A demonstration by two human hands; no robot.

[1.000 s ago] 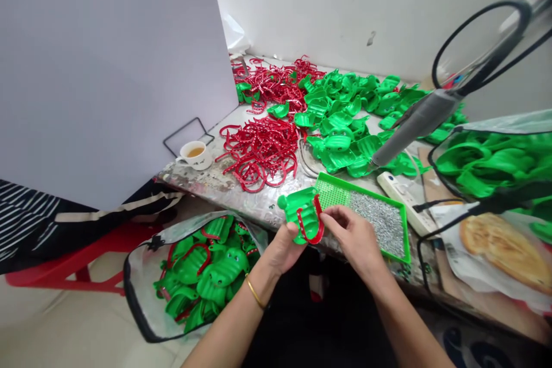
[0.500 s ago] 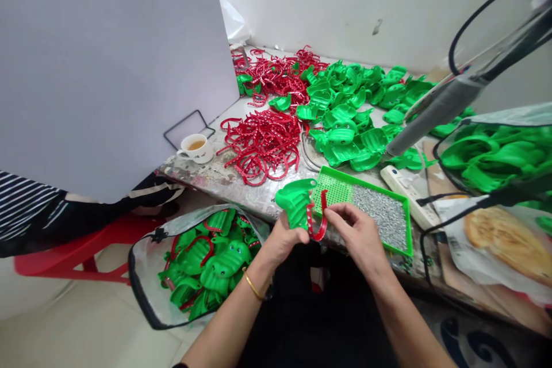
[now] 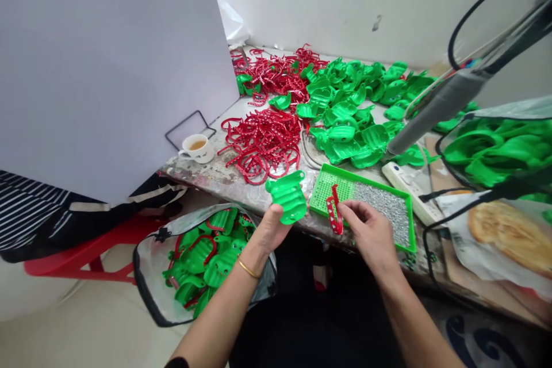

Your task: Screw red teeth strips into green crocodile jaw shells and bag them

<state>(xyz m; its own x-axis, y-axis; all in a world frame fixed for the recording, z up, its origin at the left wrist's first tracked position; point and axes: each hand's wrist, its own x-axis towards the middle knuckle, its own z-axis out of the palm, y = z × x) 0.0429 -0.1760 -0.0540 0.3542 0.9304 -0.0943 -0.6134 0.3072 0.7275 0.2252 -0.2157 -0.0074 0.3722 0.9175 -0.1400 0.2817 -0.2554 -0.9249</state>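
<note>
Left hand (image 3: 269, 230) closed around the lower end of a ribbed green plastic shell (image 3: 287, 196), fingers mostly hidden behind it; shell held up just beyond the front edge of the scuffed metal table (image 3: 207, 175). Right hand (image 3: 368, 229) pinching a narrow red plastic strip (image 3: 334, 213) between thumb and fingers, strip upright above the left part of a green plastic tray (image 3: 366, 181); contact with the tray impossible to tell.

Handling, as judged: shell probably light, stiff and thin-walled. Glossy surface likely slick; ribs across the body probably the surest hold, thin outer edge less so. Strip probably light and slightly springy, safest pinched firmly near one end.

Appearance: shell bright green, moulded, with a scalloped outline. Strip glossy red, with a row of pale dots along it.

Tray: perforated green grid at left, grey metal granules (image 3: 382, 210) at right. Farther back on the table, a tangle of red strips (image 3: 263, 146) and a heap of green shells (image 3: 349, 126). Near the left edge, a white mug (image 3: 197, 148) of amber drink. Right of the tray, a white power strip (image 3: 407, 184). Below the front-left corner, a clear black-trimmed bag (image 3: 144, 276) of green shells with red strips.
</note>
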